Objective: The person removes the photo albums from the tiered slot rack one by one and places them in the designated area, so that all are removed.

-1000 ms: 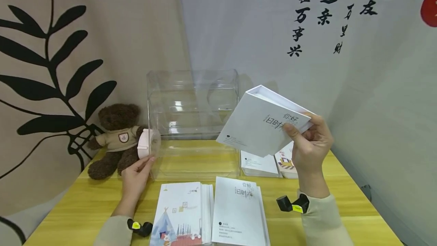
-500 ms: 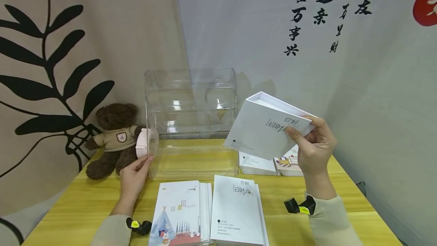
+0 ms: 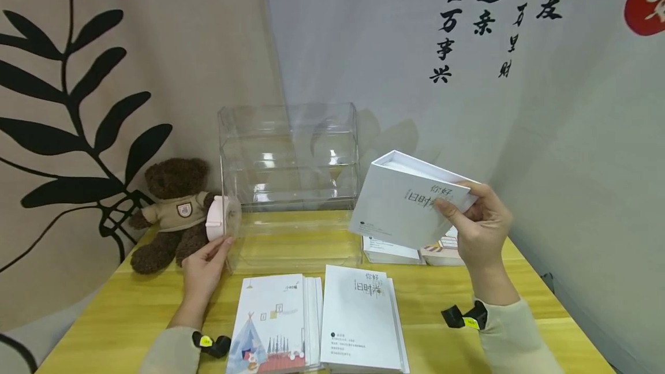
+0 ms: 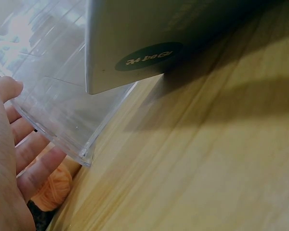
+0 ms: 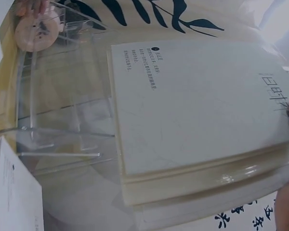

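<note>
My right hand (image 3: 480, 232) holds a thick white photo album (image 3: 400, 206) by its right end, thumb on the printed front cover and fingers behind. The album is raised and tilted to the right of a clear plastic rack (image 3: 296, 208) with shelves. In the right wrist view the album (image 5: 197, 110) fills much of the picture, and only parts of the hand show at the right. At the rack's lower left, my left hand (image 3: 201, 270) grips the side edge. The left wrist view has the thumb on one face of the clear panel (image 4: 67, 96) and the fingers behind it.
Two stacks lie before the rack: illustrated books (image 3: 270, 328) and white albums (image 3: 363, 322). More lie behind the raised album, one white (image 3: 389, 253). A teddy bear (image 3: 179, 206) sits left, beside a pink round object (image 3: 215, 221). An orange yarn ball (image 4: 53, 187) shows behind the panel.
My right hand has lowered the white album and carried it slightly to the right. The left hand keeps its place on the rack's edge. The head view has shifted a little.
</note>
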`<control>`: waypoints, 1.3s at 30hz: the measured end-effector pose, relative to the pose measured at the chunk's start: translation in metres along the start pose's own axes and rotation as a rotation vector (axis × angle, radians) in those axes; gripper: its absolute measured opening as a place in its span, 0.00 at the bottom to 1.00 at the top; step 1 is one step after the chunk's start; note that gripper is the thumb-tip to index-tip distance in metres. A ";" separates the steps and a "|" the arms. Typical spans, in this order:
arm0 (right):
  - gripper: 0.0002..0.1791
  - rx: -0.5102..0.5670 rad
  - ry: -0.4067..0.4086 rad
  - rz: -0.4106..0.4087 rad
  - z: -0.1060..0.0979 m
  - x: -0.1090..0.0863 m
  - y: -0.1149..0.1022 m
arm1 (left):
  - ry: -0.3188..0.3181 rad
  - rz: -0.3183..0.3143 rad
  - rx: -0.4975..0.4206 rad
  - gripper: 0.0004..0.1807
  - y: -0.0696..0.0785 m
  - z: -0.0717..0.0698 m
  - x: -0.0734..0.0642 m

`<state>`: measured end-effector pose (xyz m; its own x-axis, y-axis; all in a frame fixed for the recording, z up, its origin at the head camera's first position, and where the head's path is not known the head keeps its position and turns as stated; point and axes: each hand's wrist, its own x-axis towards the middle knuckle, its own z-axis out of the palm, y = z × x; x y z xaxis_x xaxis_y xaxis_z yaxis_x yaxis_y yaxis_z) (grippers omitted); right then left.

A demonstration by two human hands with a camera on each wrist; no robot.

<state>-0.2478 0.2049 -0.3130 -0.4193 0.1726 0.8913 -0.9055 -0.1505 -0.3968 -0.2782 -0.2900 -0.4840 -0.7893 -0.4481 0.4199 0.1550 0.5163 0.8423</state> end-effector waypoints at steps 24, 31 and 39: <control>0.20 -0.035 -0.044 0.173 -0.040 -0.015 0.006 | 0.022 0.033 -0.010 0.18 0.000 0.000 -0.001; 0.20 -0.005 -0.052 0.309 -0.055 -0.024 0.010 | 0.013 0.028 0.010 0.19 -0.001 -0.002 -0.002; 0.12 -0.060 -0.031 0.656 -0.084 -0.051 0.032 | 0.016 0.037 -0.003 0.17 0.001 -0.002 0.000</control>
<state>-0.2606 0.2727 -0.3891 -0.8840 0.0352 0.4662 -0.4654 -0.1599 -0.8705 -0.2771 -0.2908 -0.4827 -0.7734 -0.4403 0.4559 0.1857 0.5303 0.8272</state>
